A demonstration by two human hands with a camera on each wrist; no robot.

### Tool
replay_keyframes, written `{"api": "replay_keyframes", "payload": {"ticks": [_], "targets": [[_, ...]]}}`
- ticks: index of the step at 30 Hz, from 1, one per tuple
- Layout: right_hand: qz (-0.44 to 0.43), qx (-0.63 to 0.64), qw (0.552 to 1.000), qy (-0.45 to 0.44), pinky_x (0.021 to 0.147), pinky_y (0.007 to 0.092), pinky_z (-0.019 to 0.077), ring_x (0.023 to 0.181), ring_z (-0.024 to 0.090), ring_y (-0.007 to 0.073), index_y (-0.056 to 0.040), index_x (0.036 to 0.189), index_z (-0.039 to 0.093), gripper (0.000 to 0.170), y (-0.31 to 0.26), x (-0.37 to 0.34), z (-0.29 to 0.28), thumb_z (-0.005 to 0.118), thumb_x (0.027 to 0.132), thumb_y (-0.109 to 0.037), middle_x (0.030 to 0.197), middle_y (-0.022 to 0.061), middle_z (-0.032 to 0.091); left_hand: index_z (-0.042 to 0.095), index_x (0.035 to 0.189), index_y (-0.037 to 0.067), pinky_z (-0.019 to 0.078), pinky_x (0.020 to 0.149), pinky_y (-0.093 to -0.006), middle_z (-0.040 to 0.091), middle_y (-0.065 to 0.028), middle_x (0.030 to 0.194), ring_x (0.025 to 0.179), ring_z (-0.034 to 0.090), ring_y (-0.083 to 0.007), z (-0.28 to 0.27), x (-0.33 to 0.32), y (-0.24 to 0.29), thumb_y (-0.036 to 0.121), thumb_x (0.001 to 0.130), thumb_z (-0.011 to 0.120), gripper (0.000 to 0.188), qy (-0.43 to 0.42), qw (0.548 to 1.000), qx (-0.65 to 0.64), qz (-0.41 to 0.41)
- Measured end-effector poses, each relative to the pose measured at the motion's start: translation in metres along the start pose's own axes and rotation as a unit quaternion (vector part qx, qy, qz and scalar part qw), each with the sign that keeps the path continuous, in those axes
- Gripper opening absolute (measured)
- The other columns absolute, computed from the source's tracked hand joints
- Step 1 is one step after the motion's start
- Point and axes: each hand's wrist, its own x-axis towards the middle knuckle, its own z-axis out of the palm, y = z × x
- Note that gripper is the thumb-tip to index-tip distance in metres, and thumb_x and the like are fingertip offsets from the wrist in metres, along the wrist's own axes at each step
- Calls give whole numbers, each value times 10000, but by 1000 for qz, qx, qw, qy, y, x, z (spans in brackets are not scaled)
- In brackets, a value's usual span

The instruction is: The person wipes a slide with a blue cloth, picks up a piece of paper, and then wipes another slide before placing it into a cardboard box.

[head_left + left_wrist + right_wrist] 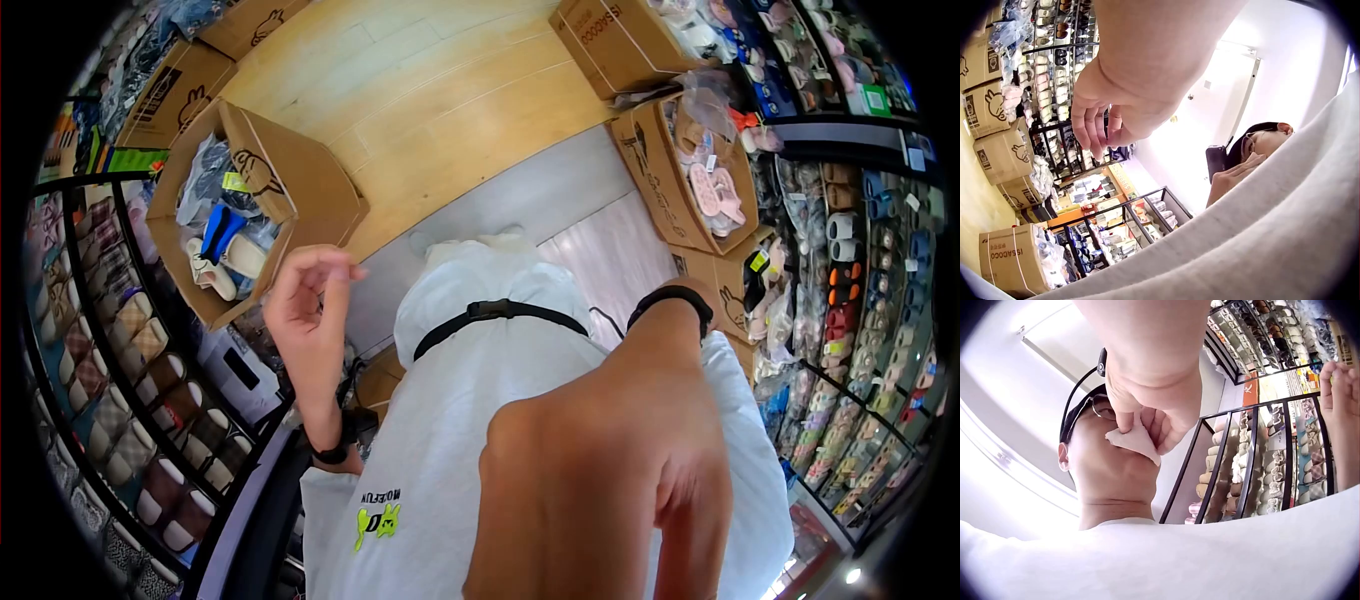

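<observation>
My right hand is raised close to the head camera, large in the head view, with its fingertips hidden there. In the right wrist view, the right hand pinches a white tissue between thumb and fingers, held against the nose and mouth of the person's face. The left hand is lifted in front of the body, beside a box of slippers. Its fingers hang loosely bent in the left wrist view, where the left hand holds nothing.
An open cardboard box of wrapped slippers stands at the left, and another box with pink slippers at the right. Slipper racks line both sides. A wooden floor lies ahead. A white door stands behind the person.
</observation>
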Motion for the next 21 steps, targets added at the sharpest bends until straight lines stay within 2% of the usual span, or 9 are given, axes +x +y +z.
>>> {"api": "replay_keyframes", "payload": {"ticks": [7, 9, 13, 14, 15, 17, 18, 19, 21], "targets": [[50, 98, 993, -43, 903, 352, 634, 1067, 796, 284, 183, 1207, 736, 344, 17, 6, -3, 850, 962, -31, 1203, 274, 786, 659, 1146, -36, 553, 919, -295, 718, -89, 1060, 981, 718, -167, -4, -2, -5, -73, 1059, 611, 106, 10, 1000, -15, -9], [81, 239, 965, 71, 878, 350, 636, 1049, 791, 253, 170, 1202, 751, 314, 19, 2, 10, 844, 959, -6, 1182, 257, 797, 657, 1140, -35, 551, 917, -292, 716, -86, 1053, 984, 715, -165, -5, -2, -8, -72, 1061, 610, 99, 12, 1000, -9, -13], [122, 184, 975, 9, 895, 366, 643, 1082, 789, 280, 154, 1203, 763, 320, 10, 6, 2, 858, 945, -8, 1162, 257, 802, 670, 1145, -23, 547, 909, -283, 722, -76, 1048, 984, 713, -150, -2, -2, -9, -57, 1066, 623, 99, 9, 1000, -16, -8], [13, 133, 991, 12, 926, 388, 634, 1122, 787, 316, 150, 1206, 765, 347, 26, 10, 3, 877, 937, -40, 1185, 262, 798, 677, 1143, -20, 546, 907, -278, 727, -71, 1046, 984, 714, -144, -1, -3, -8, -45, 1070, 629, 91, 11, 1000, -10, -12], [90, 85, 992, 10, 976, 432, 619, 1160, 769, 386, 164, 1193, 762, 381, 6, 2, 0, 875, 954, -111, 1199, 322, 775, 683, 1123, -15, 545, 910, -275, 728, -64, 1031, 980, 718, -139, 2, -4, -4, -43, 1062, 638, 81, 17, 1000, 0, -24], [90, -60, 990, -93, 856, 431, 594, 951, 754, 399, 86, 996, 715, 174, -1, 10, -15, 696, 1031, -83, 951, 235, 748, 692, 1112, -13, 546, 921, -280, 732, -62, 1016, 969, 720, -136, 6, -4, 4, -50, 1048, 645, 88, 24, 997, 42, -51], [124, -29, 986, -108, 842, 461, 593, 990, 732, 469, 54, 949, 707, 299, -1, 4, -19, 657, 1086, -207, 1034, 265, 751, 694, 1109, -13, 547, 927, -284, 734, -60, 1011, 965, 721, -136, 6, -2, 3, -54, 1041, 646, 93, 19, 998, 35, -42], [0, 121, 988, 96, 1035, 491, 602, 1175, 756, 437, 192, 1190, 745, 406, 18, -2, 20, 829, 1001, -156, 1196, 386, 747, 697, 1106, -14, 547, 934, -289, 736, -57, 1006, 962, 722, -136, 7, -2, 1, -58, 1035, 648, 97, 6, 999, 26, -36], [-21, 78, 970, 230, 938, 502, 654, 1061, 787, 459, 213, 1135, 752, 356, 17, -6, 58, 776, 1040, -129, 1123, 419, 743, 707, 1111, -21, 545, 949, -290, 756, -59, 1021, 975, 735, -140, 8, -3, -2, -40, 1034, 664, 90, 13, 999, 30, -39]]}}
